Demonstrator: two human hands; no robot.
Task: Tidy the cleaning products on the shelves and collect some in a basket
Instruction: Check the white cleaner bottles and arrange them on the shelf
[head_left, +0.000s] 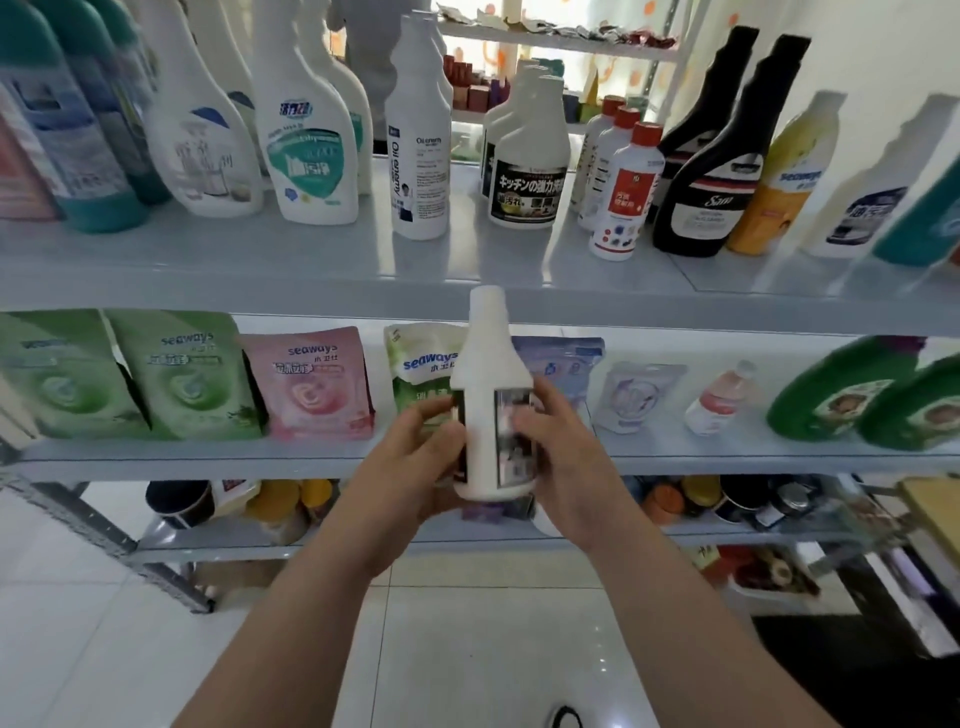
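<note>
Both hands hold one white bottle (488, 364) in the air, in front of the shelves. The bottle stands upright, with its narrow neck pointing up and its dark label turned to the right side. It is at the height of the middle shelf (208, 457), just below the front edge of the upper shelf (311, 270), and it does not touch either shelf.

The left hand (410, 462) grasps the lower left side of the bottle. Its fingers are curled around the body, and the palm supports the bottom corner. The right hand (561, 457) grasps the right side, and its fingers (527, 421) lie bent over the label. So neither hand is released; both are closed around the same bottle.

On the upper shelf, almost straight above the held bottle, stand white bottles with a black label (527, 171). To their left stands a tall white bottle (420, 156), and further left stand white spray bottles (306, 145). To the right stand small bottles with red caps (626, 192) and black bottles (711, 182).

On the middle shelf, behind the hands, stand green pouches (187, 379), a pink pouch (311, 384) and, at the right end, green jugs (841, 395). Below the arms is a white tiled floor (467, 649).
</note>
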